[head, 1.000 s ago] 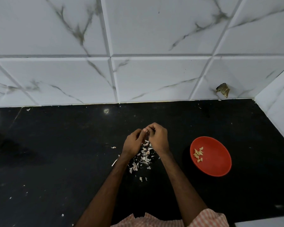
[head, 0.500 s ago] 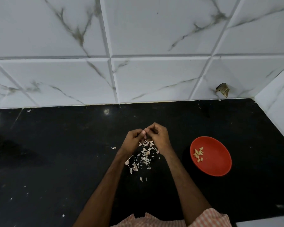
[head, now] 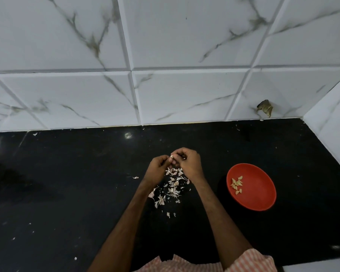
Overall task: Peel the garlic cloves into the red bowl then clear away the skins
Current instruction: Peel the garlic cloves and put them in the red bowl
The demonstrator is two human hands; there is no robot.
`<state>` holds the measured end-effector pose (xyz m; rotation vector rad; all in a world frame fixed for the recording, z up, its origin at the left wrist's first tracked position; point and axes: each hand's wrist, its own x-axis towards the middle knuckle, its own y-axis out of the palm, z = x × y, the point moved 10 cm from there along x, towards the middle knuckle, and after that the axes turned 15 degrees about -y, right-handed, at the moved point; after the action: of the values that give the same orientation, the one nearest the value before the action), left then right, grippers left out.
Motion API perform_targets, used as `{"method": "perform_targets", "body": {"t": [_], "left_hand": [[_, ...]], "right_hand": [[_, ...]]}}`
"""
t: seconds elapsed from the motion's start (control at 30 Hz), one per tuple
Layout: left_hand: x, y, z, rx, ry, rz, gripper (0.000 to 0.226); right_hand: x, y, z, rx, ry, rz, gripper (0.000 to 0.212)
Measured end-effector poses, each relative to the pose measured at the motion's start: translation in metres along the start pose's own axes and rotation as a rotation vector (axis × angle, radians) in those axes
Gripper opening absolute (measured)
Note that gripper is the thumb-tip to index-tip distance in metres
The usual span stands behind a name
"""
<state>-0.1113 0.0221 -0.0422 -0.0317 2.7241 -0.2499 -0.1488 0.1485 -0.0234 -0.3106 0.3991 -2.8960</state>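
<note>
Black countertop point(head: 67, 193), marbled tiles point(head: 185, 95), scattered skins point(head: 173, 185).

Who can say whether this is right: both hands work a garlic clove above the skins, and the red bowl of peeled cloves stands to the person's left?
Wrong side: the head view shows the red bowl of peeled cloves to the person's right. The left hand and right hand do pinch a garlic clove above the skins.

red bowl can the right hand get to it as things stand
Probably yes: the round red bowl sits right of the right hand, only bare black counter between them; that hand pinches a small garlic clove.
</note>
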Motion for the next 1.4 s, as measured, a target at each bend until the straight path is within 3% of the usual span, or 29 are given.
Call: {"method": "perform_targets", "body": {"t": [0.3, 0.53, 0.83, 1.0, 1.4], "left_hand": [[0.000, -0.001, -0.001, 0.158, 0.039, -0.031, 0.023], [0.001, 0.001, -0.002, 0.277, 0.081, -0.035, 0.022], [0.000, 0.000, -0.008, 0.367, 0.145, -0.069, 0.022], [0.001, -0.004, -0.006, 0.389, 0.132, -0.115, 0.018], [0.000, -0.008, 0.000, 0.423, 0.094, -0.147, 0.017]], "right_hand": [[-0.001, 0.000, -0.008, -0.084, 0.095, -0.026, 0.015], [-0.012, 0.004, -0.021, 0.195, 0.374, -0.006, 0.018], [-0.012, 0.005, -0.019, 0.198, 0.354, 0.032, 0.013], [-0.004, 0.000, -0.007, 0.116, 0.157, -0.024, 0.010], [-0.001, 0.009, -0.007, 0.013, 0.072, 0.142, 0.016]]}}
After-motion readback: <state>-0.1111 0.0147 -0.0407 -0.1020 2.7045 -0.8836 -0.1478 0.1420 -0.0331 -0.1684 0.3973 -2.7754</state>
